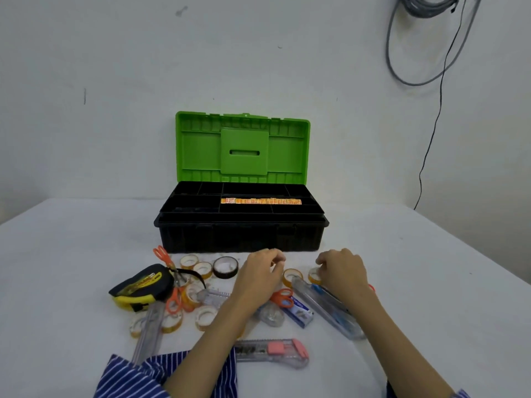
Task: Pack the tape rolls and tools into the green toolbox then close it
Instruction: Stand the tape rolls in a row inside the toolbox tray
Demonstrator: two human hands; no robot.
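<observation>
A green toolbox [241,196] stands open at the back of a white table [431,268], lid upright, black tray compartments mostly bare; in front lie small tape rolls, scissors and cutters; the left hand [263,272] hovers with fingers curled, seemingly holding nothing; the right hand [342,268] pinches 1 small tape roll [314,276]; best to lift it straight up, carry it over the front wall, and set it flat in 1 compartment.
</observation>
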